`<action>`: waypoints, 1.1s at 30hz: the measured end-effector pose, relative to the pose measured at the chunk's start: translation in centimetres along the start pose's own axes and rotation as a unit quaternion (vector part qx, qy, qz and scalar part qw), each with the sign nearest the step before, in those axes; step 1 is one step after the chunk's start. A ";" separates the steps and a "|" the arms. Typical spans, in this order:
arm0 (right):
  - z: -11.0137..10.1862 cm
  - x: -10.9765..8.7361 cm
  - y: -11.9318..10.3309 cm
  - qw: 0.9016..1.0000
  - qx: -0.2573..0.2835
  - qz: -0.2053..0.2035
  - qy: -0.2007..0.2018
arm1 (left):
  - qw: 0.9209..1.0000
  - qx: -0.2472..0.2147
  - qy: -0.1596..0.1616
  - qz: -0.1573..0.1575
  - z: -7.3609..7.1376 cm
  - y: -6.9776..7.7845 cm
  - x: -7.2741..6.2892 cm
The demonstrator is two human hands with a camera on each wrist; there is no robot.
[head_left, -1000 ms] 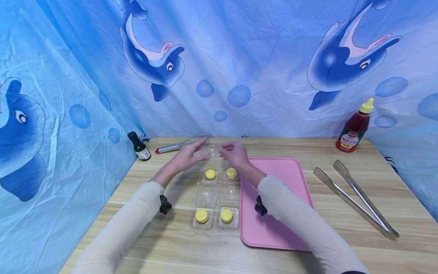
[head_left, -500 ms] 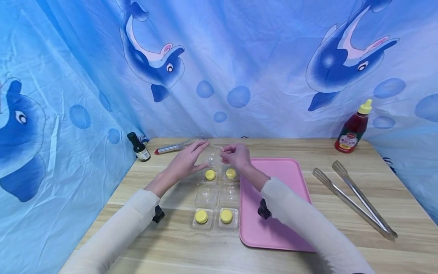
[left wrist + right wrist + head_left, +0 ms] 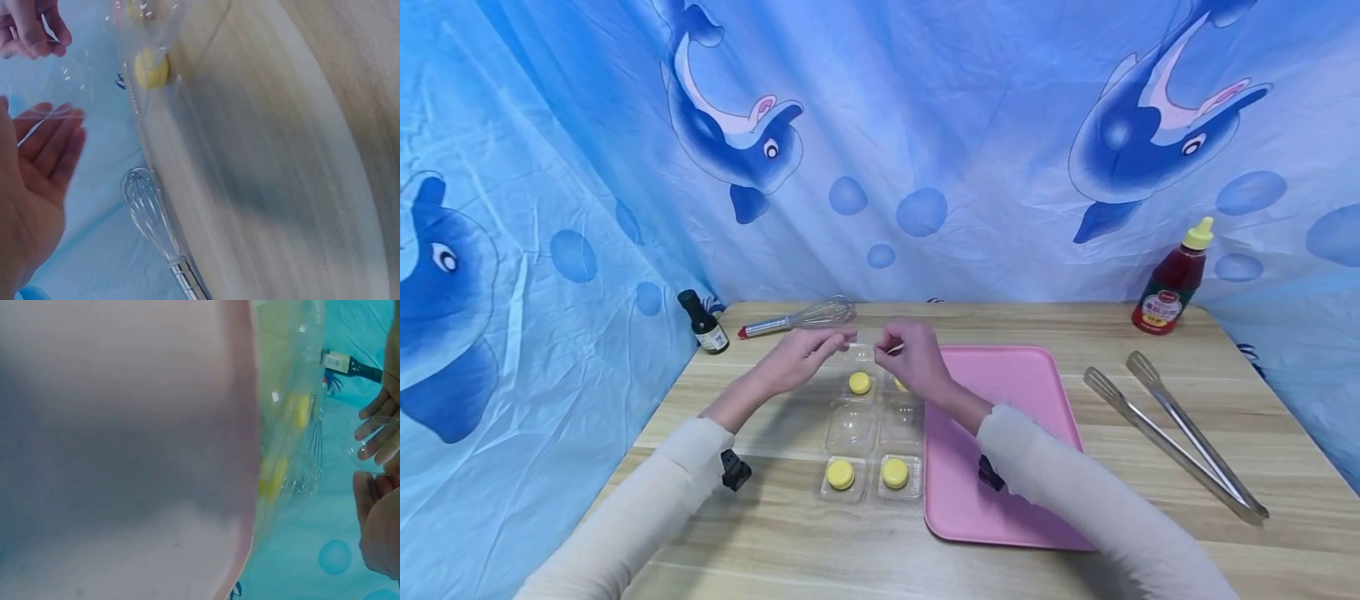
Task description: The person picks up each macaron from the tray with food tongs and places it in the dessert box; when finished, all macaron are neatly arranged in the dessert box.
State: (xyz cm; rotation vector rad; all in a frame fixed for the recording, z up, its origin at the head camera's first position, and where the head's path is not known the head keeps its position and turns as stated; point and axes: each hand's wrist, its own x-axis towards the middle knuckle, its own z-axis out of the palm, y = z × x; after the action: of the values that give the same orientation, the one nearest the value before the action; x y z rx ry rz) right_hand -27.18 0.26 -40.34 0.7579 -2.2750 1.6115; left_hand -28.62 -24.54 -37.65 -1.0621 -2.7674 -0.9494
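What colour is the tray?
Pink; the tray shows best in the head view.

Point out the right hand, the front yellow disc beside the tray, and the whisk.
Right hand [image 3: 916, 358], head view, back of the hand.
Yellow disc [image 3: 895, 473], head view, top face.
Whisk [image 3: 157, 230], left wrist view, wire loops.

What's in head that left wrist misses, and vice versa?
Head only: tongs, red bottle, dark bottle.
Left wrist only: the palm of the left hand; head shows that hand from its back and thumb side.
Both: whisk, yellow rounds, clear plastic, right hand, table, curtain.
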 end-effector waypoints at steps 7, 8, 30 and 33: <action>0.1 -0.8 0.7 0.991 -0.069 -0.112 0.010 | 0.991 -0.092 -0.083 -0.057 -0.6 0.0 -0.2; 0.2 -0.8 0.7 0.989 -0.078 -0.123 0.012 | 0.989 -0.098 -0.091 -0.060 -0.7 0.0 -0.2; 0.2 -0.6 1.1 0.960 -0.181 0.028 -0.214 | 0.999 0.026 -0.023 -0.019 0.5 -2.3 -1.5; 0.5 -0.5 1.3 0.953 -0.197 0.010 -0.230 | 0.999 0.040 -0.025 -0.006 0.8 -2.6 -1.6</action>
State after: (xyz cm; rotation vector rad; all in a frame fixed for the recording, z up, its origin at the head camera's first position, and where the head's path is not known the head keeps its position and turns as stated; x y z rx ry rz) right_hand -27.42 0.29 -41.80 1.0861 -2.8047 0.9990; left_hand -28.84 -26.55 -40.01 -1.0734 -2.8277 -0.8172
